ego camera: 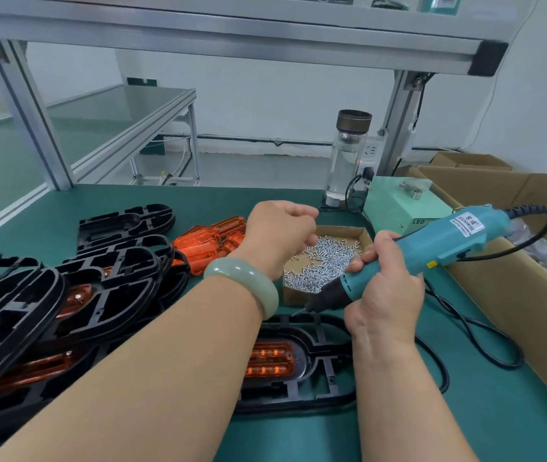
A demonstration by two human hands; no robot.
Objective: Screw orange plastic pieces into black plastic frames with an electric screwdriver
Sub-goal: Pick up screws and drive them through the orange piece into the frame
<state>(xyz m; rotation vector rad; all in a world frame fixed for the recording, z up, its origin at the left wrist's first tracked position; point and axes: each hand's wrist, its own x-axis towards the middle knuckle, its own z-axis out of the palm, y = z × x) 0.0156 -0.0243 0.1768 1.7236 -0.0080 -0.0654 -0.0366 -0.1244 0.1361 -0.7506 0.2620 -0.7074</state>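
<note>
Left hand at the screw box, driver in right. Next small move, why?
Probably lift one screw to the tip of the screwdriver. The left hand curls over the box of screws; whether it holds one is hidden. The right hand grips the screwdriver, tip at the far edge of the black frame with its orange piece.

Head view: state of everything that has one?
left grip, fingers curled over the screws; contents unclear
right grip, holds electric screwdriver, bit tilted down-left
screw box, open, holds loose screws
front black frame, flat, orange piece seated inside
bottle, upright, capped
cardboard carton, open
</note>
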